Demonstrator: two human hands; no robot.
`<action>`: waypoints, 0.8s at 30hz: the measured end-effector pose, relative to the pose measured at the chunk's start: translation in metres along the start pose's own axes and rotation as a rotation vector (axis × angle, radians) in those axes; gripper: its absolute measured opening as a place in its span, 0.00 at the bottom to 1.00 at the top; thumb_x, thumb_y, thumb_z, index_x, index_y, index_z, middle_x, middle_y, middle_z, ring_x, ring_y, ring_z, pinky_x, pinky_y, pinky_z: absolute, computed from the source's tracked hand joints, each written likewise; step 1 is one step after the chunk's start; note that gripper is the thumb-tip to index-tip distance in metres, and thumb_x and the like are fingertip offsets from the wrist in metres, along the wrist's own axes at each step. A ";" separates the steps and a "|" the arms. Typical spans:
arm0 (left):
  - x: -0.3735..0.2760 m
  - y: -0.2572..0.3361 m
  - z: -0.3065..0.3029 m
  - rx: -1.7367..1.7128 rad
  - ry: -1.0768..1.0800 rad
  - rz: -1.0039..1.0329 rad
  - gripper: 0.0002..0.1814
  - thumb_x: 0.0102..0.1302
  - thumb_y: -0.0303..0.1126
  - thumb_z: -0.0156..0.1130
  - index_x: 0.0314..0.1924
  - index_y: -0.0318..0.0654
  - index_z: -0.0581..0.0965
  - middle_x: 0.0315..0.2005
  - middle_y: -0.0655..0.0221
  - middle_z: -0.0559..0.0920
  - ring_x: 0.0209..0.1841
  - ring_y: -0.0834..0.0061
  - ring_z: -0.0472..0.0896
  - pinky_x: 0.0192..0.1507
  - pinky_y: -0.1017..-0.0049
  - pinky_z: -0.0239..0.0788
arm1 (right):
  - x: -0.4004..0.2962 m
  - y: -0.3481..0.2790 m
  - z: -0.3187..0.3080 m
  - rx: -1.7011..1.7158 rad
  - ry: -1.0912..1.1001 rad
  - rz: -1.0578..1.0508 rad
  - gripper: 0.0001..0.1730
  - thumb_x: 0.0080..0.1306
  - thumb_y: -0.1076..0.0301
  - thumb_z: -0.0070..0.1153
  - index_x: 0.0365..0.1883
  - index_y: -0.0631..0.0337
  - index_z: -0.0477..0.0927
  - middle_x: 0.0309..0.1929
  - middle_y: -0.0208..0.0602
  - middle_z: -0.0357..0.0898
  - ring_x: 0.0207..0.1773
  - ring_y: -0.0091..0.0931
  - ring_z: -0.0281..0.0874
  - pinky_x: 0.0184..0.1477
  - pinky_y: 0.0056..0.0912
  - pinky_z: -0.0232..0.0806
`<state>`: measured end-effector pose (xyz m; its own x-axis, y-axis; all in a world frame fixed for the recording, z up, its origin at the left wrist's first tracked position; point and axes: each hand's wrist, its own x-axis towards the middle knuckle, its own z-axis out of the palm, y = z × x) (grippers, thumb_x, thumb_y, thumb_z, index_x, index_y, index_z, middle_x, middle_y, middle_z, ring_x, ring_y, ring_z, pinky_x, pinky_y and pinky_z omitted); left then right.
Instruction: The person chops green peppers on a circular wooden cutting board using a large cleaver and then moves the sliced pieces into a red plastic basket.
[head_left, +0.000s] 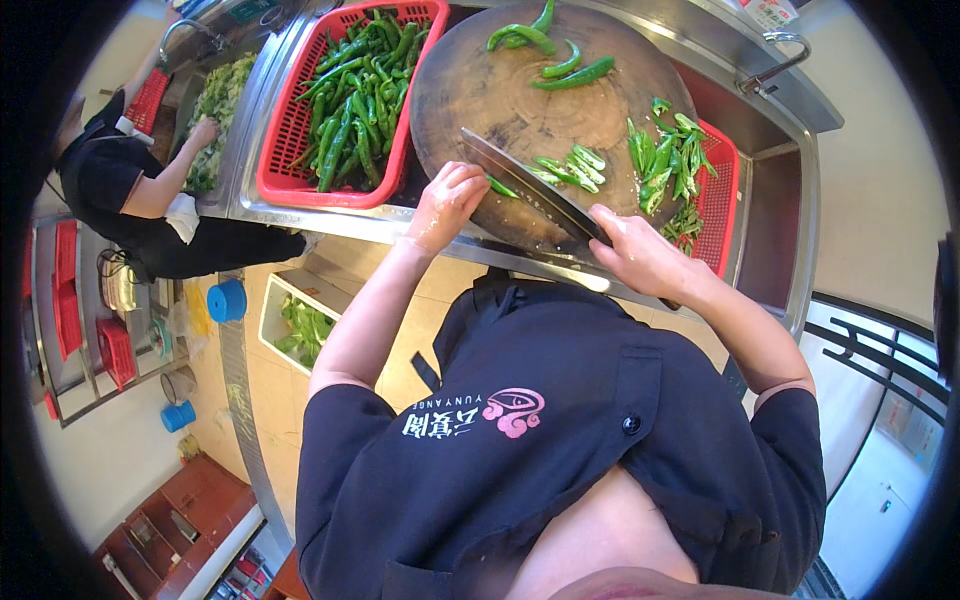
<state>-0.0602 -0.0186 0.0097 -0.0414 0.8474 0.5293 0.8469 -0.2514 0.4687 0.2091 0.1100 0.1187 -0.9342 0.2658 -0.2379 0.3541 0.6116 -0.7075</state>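
My right hand (641, 251) grips the handle of a broad-bladed cleaver (529, 184), held slantwise over a round wooden chopping block (517, 112). Beside the blade tip, at the block's left edge, is my left hand (448, 202), its fingers bent; whether they pinch anything is hidden. A green pepper piece (502, 187) lies between that hand and the blade. Split pepper pieces (574, 169) rest just beyond the cleaver, and a heap of cut peppers (664, 161) sits at the block's right edge. Several whole green peppers (576, 75) lie at its far side.
Left of the block stands a red plastic basket (270, 161) of whole green peppers. Another red basket (720, 199) is in the sink at right, below a faucet (776, 64). A co-worker (142, 180) reaches into leafy vegetables at far left. A white crate (281, 337) of greens stands on the floor.
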 end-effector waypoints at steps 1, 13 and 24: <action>-0.001 0.000 0.001 -0.001 0.003 0.006 0.07 0.57 0.23 0.68 0.36 0.35 0.80 0.39 0.64 0.82 0.43 0.61 0.80 0.45 0.66 0.75 | 0.000 -0.001 0.002 0.007 -0.013 0.009 0.13 0.69 0.70 0.49 0.44 0.70 0.64 0.32 0.65 0.76 0.41 0.58 0.76 0.43 0.57 0.67; -0.010 -0.001 -0.002 -0.023 0.006 -0.023 0.08 0.57 0.23 0.68 0.37 0.35 0.79 0.39 0.62 0.81 0.43 0.59 0.81 0.44 0.66 0.75 | 0.006 -0.007 -0.003 0.021 -0.046 0.024 0.12 0.69 0.70 0.49 0.44 0.68 0.64 0.33 0.64 0.76 0.42 0.59 0.75 0.43 0.57 0.66; -0.001 -0.012 -0.005 0.014 0.189 -0.072 0.10 0.60 0.18 0.64 0.42 0.35 0.81 0.41 0.60 0.82 0.44 0.63 0.82 0.44 0.69 0.75 | 0.013 0.001 0.018 0.247 0.191 0.143 0.16 0.69 0.67 0.51 0.52 0.66 0.68 0.26 0.58 0.76 0.32 0.54 0.77 0.38 0.50 0.69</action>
<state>-0.0732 -0.0185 0.0069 -0.2000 0.7596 0.6189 0.8455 -0.1854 0.5008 0.1970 0.1006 0.1025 -0.8427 0.4850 -0.2338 0.4383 0.3657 -0.8211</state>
